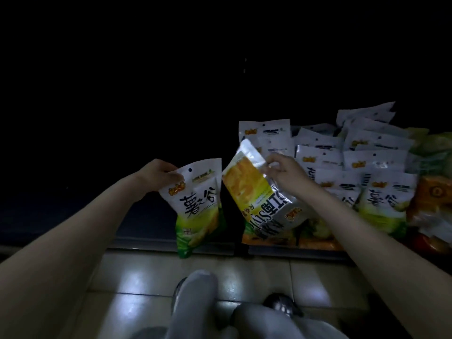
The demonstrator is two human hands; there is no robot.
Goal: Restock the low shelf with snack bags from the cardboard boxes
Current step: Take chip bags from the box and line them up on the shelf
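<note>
Dark shelf behind; hands pinching snack bags

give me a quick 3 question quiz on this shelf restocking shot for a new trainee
1. True or false: the left hand pinches the top edge of an upright white and green snack bag.
2. Multiple choice: the white and orange snack bag held by the right hand is A) upright, B) tilted with its printed text turned sideways, C) lying flat on the floor.
3. Fill in: the stocked rows of white-topped snack bags stand to the ___ of the two held bags.

Key: 1 true; 2 B; 3 right
</note>
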